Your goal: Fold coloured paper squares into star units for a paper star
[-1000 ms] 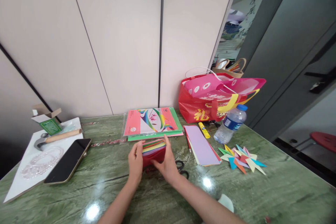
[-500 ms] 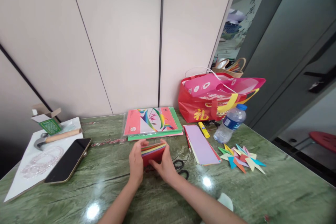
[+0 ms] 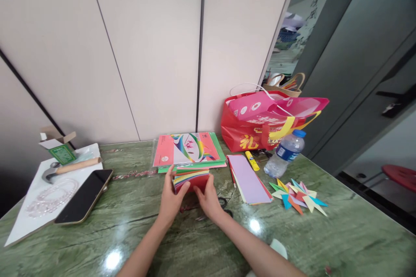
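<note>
A stack of coloured paper sheets (image 3: 192, 180), red on the near side with yellow, blue and other edges above, stands tilted up between my two hands. My left hand (image 3: 172, 194) grips its left side, thumb on the red face. On the right side my right hand (image 3: 208, 197) holds it, with thumb and fingers closed on the edge. Black-handled scissors (image 3: 224, 207) lie on the table, partly hidden behind my right hand. Just beyond the stack rests a packet of coloured paper (image 3: 188, 149) with a printed cover.
Right of my hands lie lilac paper strips (image 3: 251, 179), a yellow glue stick (image 3: 252, 161), a water bottle (image 3: 286, 151) and a folded paper star (image 3: 299, 194). A red bag (image 3: 247, 125) stands behind. Leftward are a phone (image 3: 85, 197), a hammer (image 3: 73, 167) and a small box (image 3: 60, 149).
Both hands have lifted the paper stack slightly away from me, and its coloured top edges show more. My left thumb now lies across the red face.
</note>
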A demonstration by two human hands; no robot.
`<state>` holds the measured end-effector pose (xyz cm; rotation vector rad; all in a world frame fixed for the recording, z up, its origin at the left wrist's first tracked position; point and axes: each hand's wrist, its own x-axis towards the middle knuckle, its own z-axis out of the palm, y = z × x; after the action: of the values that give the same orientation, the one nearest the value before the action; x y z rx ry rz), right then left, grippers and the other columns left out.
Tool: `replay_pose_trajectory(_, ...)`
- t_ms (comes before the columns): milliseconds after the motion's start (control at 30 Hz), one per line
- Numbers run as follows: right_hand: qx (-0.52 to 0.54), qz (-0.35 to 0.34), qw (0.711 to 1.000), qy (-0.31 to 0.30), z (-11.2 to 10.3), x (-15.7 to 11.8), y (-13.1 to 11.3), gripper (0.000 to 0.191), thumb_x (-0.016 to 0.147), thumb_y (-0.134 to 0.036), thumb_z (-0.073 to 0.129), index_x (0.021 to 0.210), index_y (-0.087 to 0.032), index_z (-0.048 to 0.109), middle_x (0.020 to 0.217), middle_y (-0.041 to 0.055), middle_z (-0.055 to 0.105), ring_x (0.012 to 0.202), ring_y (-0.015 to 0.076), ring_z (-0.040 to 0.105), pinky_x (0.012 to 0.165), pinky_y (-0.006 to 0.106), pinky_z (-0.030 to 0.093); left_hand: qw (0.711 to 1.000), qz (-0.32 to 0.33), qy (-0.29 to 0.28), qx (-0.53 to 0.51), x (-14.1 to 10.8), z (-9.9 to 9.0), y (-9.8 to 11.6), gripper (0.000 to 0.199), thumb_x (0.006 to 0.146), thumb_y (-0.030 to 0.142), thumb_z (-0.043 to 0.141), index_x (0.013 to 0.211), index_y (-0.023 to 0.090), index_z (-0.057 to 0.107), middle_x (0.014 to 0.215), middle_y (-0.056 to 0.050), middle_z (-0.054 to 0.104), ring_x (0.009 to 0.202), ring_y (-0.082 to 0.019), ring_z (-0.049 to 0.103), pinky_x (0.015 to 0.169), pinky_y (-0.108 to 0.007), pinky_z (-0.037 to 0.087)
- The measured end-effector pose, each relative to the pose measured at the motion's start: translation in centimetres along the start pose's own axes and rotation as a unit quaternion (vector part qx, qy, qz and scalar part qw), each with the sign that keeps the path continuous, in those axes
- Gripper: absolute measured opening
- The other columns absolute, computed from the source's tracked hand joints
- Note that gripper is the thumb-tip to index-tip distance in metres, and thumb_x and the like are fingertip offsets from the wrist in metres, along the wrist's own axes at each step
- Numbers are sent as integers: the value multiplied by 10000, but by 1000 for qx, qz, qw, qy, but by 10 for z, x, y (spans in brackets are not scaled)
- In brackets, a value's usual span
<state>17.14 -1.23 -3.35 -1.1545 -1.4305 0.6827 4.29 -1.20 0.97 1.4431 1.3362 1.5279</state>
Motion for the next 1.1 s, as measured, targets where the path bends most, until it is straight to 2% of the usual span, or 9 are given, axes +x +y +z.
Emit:
replay_pose_trajectory(100,-1,5,1000,-15,-3,0,1,409,718,-113,495,1075,-180,308,1020,97,584,915,201,583,818,343,464,998,-20,-25,47,2,-3,-10,658,651,323,651,1235,177,388,1176,-117,523,1101,-250,495,913,-379,390)
replay_pose_trajectory(233,-9,12,1000,-18,-4,1,3,434,692,-92,502,1077,-180,320,1030,100,580,929,207,580,837,357,454,997,-14,-59,52,4,-5,-21,501,689,328,602,1142,154,479,1022,-103,615,982,-248,569,883,-417,408)
replay_pose_trajectory(300,-11,13,1000,-20,-5,1,3,477,681,-83,506,1106,-176,310,1044,106,575,942,211,575,843,357,452,996,-4,-68,55,2,-4,-22,469,704,328,587,1130,156,492,1022,-100,621,983,-241,570,895,-416,400)
replay_pose_trajectory(467,-27,-14,999,-23,-6,0,5,635,651,-72,526,1228,-162,277,1132,123,533,1040,229,526,912,379,409,997,2,-49,66,0,-3,-21,556,690,341,610,1192,175,439,1174,-116,556,1120,-267,486,965,-456,327)
replay_pose_trajectory(633,-22,-27,999,15,-5,0,6,758,599,-104,618,1279,-164,287,1239,127,466,1141,253,451,981,397,347,997,4,-32,63,2,-3,-25,558,719,346,590,1218,171,412,1209,-131,525,1110,-263,495,948,-436,352)
replay_pose_trajectory(767,33,-15,998,42,-2,-1,8,740,635,-138,618,1297,-173,289,1200,117,518,1089,233,506,924,368,411,997,23,-42,57,0,-1,-28,532,747,335,567,1228,176,402,1188,-121,538,1097,-247,502,946,-425,356)
replay_pose_trajectory(867,64,-6,996,60,0,-1,9,712,649,-161,621,1292,-171,317,1168,111,551,1053,226,535,897,359,433,996,33,-47,61,-5,0,-28,602,730,326,594,1264,188,354,1233,-117,494,1145,-248,457,979,-431,318)
replay_pose_trajectory(1000,79,2,995,57,0,-1,8,613,664,-192,616,1244,-174,419,1142,99,579,1064,237,527,909,376,424,994,43,-56,82,-9,0,-27,711,708,337,621,1311,194,273,1292,-124,422,1197,-255,396,1008,-445,278)
replay_pose_trajectory(1100,117,9,990,74,-2,0,2,548,715,-220,564,1245,-177,432,1186,97,554,1116,227,494,935,373,405,996,45,-51,61,-8,-1,-27,755,708,343,623,1334,208,222,1324,-120,387,1218,-251,377,1011,-432,289)
